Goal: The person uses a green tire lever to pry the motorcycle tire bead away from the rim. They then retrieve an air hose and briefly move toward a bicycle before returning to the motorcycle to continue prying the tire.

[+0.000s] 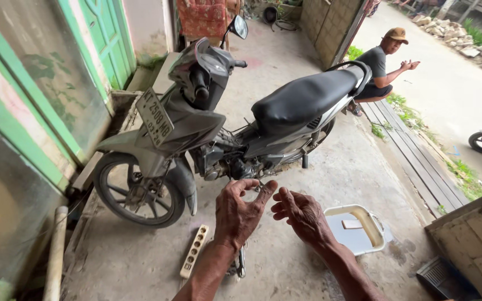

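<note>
Two weathered hands, left hand and right hand, hover before grey motorcycle.

floor: bare concrete, stained, daylight
left wall: green-painted wooden panels, peeling
right: plank walkway beside grass strip, block wall behind
far back: paved road, rubble stones

One head camera, looking down and forward

The view came from the person's head, tilted down over both hands near the lower edge, close to the motorcycle on the concrete floor, and it faced outward toward the road beyond.
</note>
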